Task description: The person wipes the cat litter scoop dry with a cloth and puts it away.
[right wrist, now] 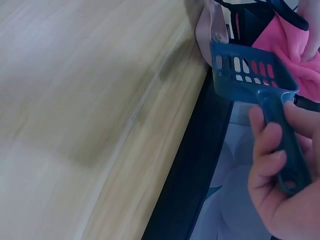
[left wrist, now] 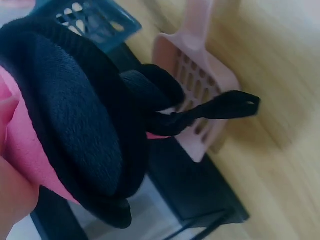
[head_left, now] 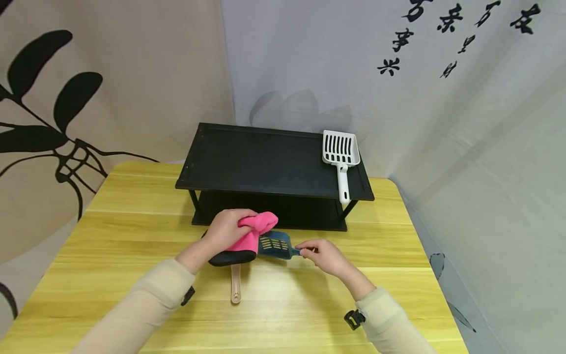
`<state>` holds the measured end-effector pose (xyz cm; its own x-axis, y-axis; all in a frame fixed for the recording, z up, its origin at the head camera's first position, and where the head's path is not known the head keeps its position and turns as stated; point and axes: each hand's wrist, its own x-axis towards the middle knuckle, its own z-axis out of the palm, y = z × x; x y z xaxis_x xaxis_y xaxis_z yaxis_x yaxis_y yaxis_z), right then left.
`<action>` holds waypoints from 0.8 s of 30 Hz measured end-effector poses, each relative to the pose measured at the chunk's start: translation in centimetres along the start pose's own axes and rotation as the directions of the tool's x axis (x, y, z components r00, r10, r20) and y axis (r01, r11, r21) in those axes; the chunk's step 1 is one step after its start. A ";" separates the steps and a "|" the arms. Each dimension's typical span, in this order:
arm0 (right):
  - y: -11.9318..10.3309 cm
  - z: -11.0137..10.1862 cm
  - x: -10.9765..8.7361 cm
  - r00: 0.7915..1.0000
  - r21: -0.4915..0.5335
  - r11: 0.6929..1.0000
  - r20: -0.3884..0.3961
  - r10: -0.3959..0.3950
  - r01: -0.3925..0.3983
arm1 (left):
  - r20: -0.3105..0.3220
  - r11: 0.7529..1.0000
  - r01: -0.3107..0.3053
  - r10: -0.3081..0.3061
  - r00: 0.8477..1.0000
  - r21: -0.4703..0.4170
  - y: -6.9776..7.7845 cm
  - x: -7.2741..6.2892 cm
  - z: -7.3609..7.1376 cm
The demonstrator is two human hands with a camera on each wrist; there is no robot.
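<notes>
Hands [head_left: 225, 229] [head_left: 325, 256] grip pink cloth [head_left: 246, 242] and blue scoop [right wrist: 275, 112].

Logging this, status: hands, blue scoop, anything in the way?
Left hand grips pink-and-black cloth. Right hand holds blue scoop by its handle. Possibly in the way: pink scoop, partly hidden by cloth.

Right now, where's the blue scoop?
In the head view, the blue scoop is near the middle, just in front of the black shelf. The right hand holds it, and the pink cloth is just to its left.
</notes>
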<state>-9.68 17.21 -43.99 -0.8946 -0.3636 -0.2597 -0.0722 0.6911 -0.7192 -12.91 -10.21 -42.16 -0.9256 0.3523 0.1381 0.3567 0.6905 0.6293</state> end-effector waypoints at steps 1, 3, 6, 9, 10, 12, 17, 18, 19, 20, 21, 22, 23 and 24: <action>-0.1 0.0 0.0 1.000 -0.020 1.000 -0.012 -0.008 0.008 | 0.029 1.000 -0.026 0.026 0.999 0.012 0.2 0.0 0.1; -0.3 0.0 0.1 0.999 -0.046 0.999 -0.035 -0.025 0.024 | 0.086 0.997 -0.072 0.070 0.994 0.030 0.7 0.1 0.1; -0.4 -0.1 -0.1 0.996 -0.065 0.996 -0.054 -0.064 0.060 | 0.136 0.992 -0.115 0.109 0.985 0.042 1.0 0.2 0.1; -0.4 -0.3 -0.4 0.994 -0.042 0.995 -0.059 -0.094 0.091 | 0.143 0.995 -0.102 0.099 0.985 0.013 1.1 0.4 -0.2; -0.5 -0.4 -0.4 0.993 -0.029 0.995 -0.061 -0.100 0.098 | 0.141 0.995 -0.099 0.098 0.985 0.002 1.1 0.4 -0.3; -0.5 -0.6 -0.5 0.993 -0.006 0.995 -0.063 -0.099 0.099 | 0.132 0.996 -0.091 0.093 0.987 -0.019 1.0 0.5 -0.5; -0.2 -1.0 -0.5 0.996 0.043 0.997 -0.051 -0.067 0.069 | 0.091 0.995 -0.092 0.095 0.991 -0.037 0.7 0.2 -0.8; -0.1 -1.0 -0.5 0.997 0.055 0.996 -0.047 -0.063 0.066 | 0.082 0.995 -0.088 0.091 0.992 -0.041 0.6 0.1 -0.9; 0.0 -1.1 -0.5 0.997 0.066 0.996 -0.042 -0.062 0.065 | 0.072 0.996 -0.082 0.085 0.994 -0.044 0.5 0.0 -0.9; 0.1 -1.1 -0.5 0.997 0.078 0.995 -0.037 -0.066 0.069 | 0.061 0.996 -0.071 0.074 0.995 -0.049 0.4 0.0 -1.0; 0.2 -1.2 -0.6 0.997 0.086 0.994 -0.031 -0.070 0.073 | 0.049 0.997 -0.062 0.065 0.997 -0.053 0.2 -0.1 -1.1; 0.3 -1.2 -0.6 0.997 0.095 0.993 -0.022 -0.074 0.076 | 0.038 0.997 -0.053 0.055 0.998 -0.057 0.1 -0.1 -1.2; 0.5 -1.3 -0.6 0.997 0.103 0.992 -0.014 -0.078 0.079 | 0.027 0.997 -0.044 0.046 0.999 -0.061 -0.1 -0.2 -1.3; 0.6 -1.4 -0.6 0.997 0.109 0.991 -0.003 -0.079 0.079 | 0.017 0.997 -0.041 0.042 0.999 -0.066 -0.2 -0.2 -1.3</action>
<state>-9.74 18.68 -43.35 -0.8876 -0.4148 -0.2002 -0.0936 0.5881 -0.8033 -13.00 -11.26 -41.31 -0.9075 0.3920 0.1512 0.3851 0.6323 0.6722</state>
